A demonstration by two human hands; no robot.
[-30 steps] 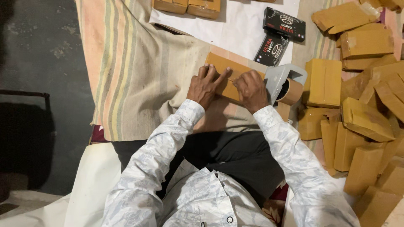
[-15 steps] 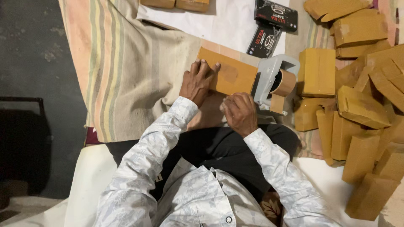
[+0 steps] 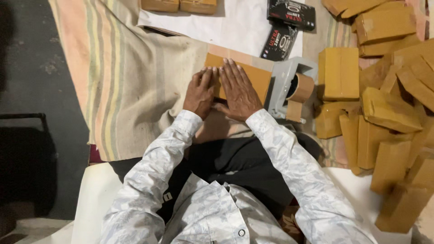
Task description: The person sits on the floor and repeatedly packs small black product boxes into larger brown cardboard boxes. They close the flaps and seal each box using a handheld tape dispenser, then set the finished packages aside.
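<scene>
Hands pressed flat, fingers open, left hand [image 3: 200, 91] and right hand [image 3: 238, 91] side by side on brown parcel [image 3: 253, 76] at upper center, tape dispenser [image 3: 291, 89] just right.

Left hand [image 3: 200, 91] and right hand [image 3: 238, 91] flat, side by side, palms down on brown-taped package [image 3: 253, 77]. Package on striped cloth [image 3: 122, 86], just left of grey tape dispenser [image 3: 285, 86] with brown tape roll [image 3: 302, 86]. Two black boxes [image 3: 285, 27] on white sheet [image 3: 226, 31] beyond. Two more brown packages [image 3: 178, 5] at top edge. Heap of brown packages [image 3: 389, 104] at right. Patterned white sleeves [image 3: 289, 158], dark trousers below.
</scene>
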